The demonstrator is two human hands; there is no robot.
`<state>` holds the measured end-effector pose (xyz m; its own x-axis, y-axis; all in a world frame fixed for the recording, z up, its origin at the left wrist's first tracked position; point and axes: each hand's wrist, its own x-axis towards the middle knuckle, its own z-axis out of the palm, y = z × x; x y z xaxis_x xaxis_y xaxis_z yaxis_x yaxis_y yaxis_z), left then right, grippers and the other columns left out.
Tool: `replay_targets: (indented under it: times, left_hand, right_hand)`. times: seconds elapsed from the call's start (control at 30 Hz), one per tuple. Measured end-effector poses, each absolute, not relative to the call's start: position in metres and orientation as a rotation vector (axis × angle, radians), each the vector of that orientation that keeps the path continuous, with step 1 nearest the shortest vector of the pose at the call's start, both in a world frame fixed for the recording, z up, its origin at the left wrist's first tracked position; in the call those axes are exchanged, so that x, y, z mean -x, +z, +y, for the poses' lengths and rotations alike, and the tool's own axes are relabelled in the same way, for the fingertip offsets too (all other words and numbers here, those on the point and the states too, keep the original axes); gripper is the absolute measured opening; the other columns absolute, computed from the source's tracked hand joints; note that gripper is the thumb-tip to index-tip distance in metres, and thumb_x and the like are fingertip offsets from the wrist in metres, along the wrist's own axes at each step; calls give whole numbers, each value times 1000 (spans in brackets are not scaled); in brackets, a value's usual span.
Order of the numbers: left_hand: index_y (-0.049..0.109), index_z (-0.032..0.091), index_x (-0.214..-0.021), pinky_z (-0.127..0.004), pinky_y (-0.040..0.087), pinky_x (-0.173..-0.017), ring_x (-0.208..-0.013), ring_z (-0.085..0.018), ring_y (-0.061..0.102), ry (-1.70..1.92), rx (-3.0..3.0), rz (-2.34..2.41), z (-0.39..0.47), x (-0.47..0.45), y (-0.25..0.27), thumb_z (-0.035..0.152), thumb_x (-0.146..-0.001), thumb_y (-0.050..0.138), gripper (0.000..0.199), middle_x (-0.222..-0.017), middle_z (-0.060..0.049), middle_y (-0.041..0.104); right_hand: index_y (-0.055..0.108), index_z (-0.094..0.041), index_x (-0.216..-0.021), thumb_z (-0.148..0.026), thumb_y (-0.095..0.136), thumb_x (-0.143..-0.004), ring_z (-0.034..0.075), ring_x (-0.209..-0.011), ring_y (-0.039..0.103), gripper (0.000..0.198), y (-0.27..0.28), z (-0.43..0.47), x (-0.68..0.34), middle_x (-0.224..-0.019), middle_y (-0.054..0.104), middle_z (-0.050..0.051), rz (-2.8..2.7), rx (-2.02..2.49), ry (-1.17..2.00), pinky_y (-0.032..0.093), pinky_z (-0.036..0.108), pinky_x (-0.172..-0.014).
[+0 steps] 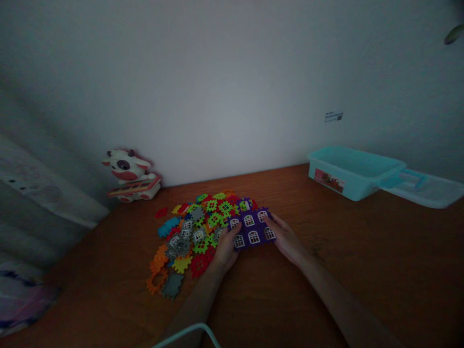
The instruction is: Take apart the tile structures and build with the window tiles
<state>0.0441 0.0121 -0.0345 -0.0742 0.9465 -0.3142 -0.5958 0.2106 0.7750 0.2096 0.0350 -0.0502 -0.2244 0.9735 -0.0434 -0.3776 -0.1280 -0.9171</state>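
Observation:
A purple panel of joined interlocking window blocks [259, 225], with white window frames set in it, is held between both hands above the wooden table. My left hand [227, 246] grips its left edge, thumb on the front face. At the right edge my right hand [285, 237] closes on the same panel, thumb also in front. One more purple block with a window juts up from the panel's top. Just behind and left of it lies a heap of loose interlocking blocks [201, 246] in green, grey, red, orange, yellow and blue.
A toy cow with a keyboard [132, 176] stands at the back left by the wall. At the back right sits a turquoise bin [348, 171], its clear lid [424, 188] beside it. A curtain [43, 179] hangs left; a light-green curved rim [195, 326] crosses the bottom edge.

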Motion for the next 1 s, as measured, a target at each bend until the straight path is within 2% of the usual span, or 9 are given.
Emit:
replay_targets:
  times: [0.23,0.43,0.6,0.73,0.83,1.0]
  left_hand:
    - [68,12,-97,-40,59,-86,-93,-28,74,1375,-422,931,9,-49,-34,22,-76,76,25,-94,-11,77]
    - [70,12,-100,-40,56,-93,-101,-28,72,1394,-394,878,7,-57,-37,31,-83,71,26,-97,-11,77]
    - [72,12,-108,-45,52,-100,-109,-29,69,1360,-397,799,6,-61,-39,53,-94,54,46,-106,-14,76]
    - [71,12,-113,-45,51,-102,-109,-28,70,1370,-372,811,7,-61,-38,54,-97,45,51,-107,-14,76]
    - [72,12,-111,-44,50,-103,-108,-27,70,1390,-370,867,8,-60,-40,54,-96,49,50,-107,-14,76]
    - [73,14,-109,-46,47,-106,-113,-29,68,1372,-592,890,7,-57,-46,68,-89,49,63,-108,-13,76]
  right_hand:
    - [65,-26,-124,-62,62,-86,31,-110,68,52,-51,30,-205,-119,73,7,-1179,957,1354,53,48,-96]
    - [63,-25,-127,-69,54,-86,33,-121,62,61,-46,21,-194,-129,68,10,-1297,1048,1230,47,53,-105]
    - [64,-26,-128,-73,51,-85,31,-130,55,65,-41,15,-190,-135,65,9,-1292,1061,1250,40,50,-113]
    - [68,-28,-124,-76,52,-83,32,-133,53,66,-40,14,-192,-135,65,7,-1247,1088,1244,38,51,-115]
    - [70,-27,-122,-77,54,-81,33,-132,53,66,-41,14,-192,-132,67,7,-1206,1095,1257,38,53,-115]
    - [69,-26,-123,-75,54,-83,32,-132,54,65,-42,10,-189,-133,66,8,-1201,1101,1294,38,51,-115]
